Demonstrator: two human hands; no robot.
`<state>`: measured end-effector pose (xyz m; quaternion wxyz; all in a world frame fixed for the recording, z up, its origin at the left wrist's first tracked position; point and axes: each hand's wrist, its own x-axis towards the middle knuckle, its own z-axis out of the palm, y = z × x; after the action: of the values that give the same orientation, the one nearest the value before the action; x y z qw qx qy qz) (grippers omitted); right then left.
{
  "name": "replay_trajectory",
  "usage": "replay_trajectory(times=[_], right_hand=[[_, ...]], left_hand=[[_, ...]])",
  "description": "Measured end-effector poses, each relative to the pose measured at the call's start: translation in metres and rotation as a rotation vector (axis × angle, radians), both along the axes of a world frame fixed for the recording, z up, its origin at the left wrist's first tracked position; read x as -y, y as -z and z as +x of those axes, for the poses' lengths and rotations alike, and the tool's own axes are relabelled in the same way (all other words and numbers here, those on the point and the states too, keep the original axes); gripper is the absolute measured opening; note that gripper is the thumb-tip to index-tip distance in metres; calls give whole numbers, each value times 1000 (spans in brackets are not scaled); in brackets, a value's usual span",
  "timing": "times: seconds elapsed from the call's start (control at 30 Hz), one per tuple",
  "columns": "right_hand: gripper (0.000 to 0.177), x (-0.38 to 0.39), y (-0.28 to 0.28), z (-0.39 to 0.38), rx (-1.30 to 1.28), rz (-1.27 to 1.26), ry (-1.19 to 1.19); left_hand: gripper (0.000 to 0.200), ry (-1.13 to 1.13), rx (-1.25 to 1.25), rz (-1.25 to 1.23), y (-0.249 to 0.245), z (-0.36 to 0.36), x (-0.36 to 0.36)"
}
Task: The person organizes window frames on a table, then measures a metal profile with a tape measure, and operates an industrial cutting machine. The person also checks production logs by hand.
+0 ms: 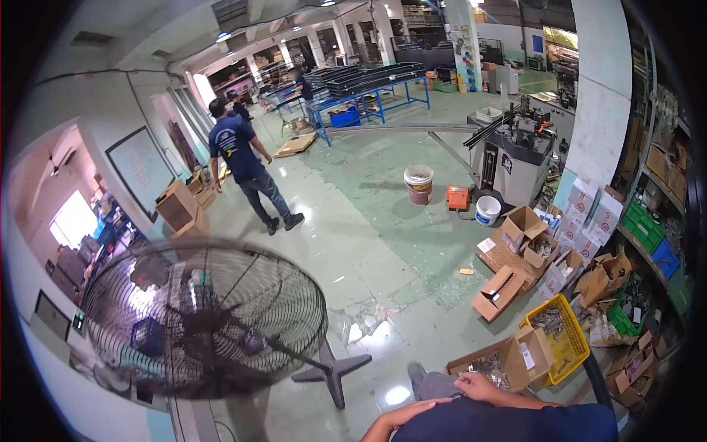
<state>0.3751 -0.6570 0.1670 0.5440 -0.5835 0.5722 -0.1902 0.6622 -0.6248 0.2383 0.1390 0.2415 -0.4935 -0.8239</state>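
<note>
My left hand lies flat across my lap, fingers stretched toward my other hand and apparently empty. My right hand rests by my grey-trousered leg with its fingers curled in. Whatever is inside those fingers, if anything, is hidden. Just beyond the right hand stands an open cardboard box with small metal parts in it. A yellow plastic crate, also holding metal pieces, sits beside that box.
A large pedestal fan stands close on the left, its foot on the floor. Open cartons and shelving line the right. Farther off are a bucket, a machine and a walking person.
</note>
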Motion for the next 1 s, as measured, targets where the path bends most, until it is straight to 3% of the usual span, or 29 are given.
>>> replay_trajectory(times=[0.1,0.27,0.33,0.4,0.43,0.5,0.63,0.77,0.9,1.0], right_hand=[[28,89,41,32,58,11,71],[32,277,78,105,145,-43,-193],[35,378,69,141,121,-34,-375],[37,468,42,181,45,-177,-512],[37,514,20,202,34,-267,-553],[32,608,-31,245,19,-317,-711],[31,761,-76,327,41,-377,-739],[32,879,-66,396,44,-378,-648],[35,964,20,417,-63,-392,-653],[41,1011,128,376,-324,-328,-732]], left_hand=[[61,3,37,-70,29,38,85],[52,-902,64,335,44,95,187],[64,-957,56,433,122,154,221],[62,-1210,243,402,234,203,232],[61,-1180,502,454,230,204,259],[61,-1093,728,533,220,207,337],[59,-1120,740,528,207,231,465],[58,-1134,730,512,205,272,572],[58,-1076,783,558,215,333,656],[58,-975,851,605,223,391,705]])
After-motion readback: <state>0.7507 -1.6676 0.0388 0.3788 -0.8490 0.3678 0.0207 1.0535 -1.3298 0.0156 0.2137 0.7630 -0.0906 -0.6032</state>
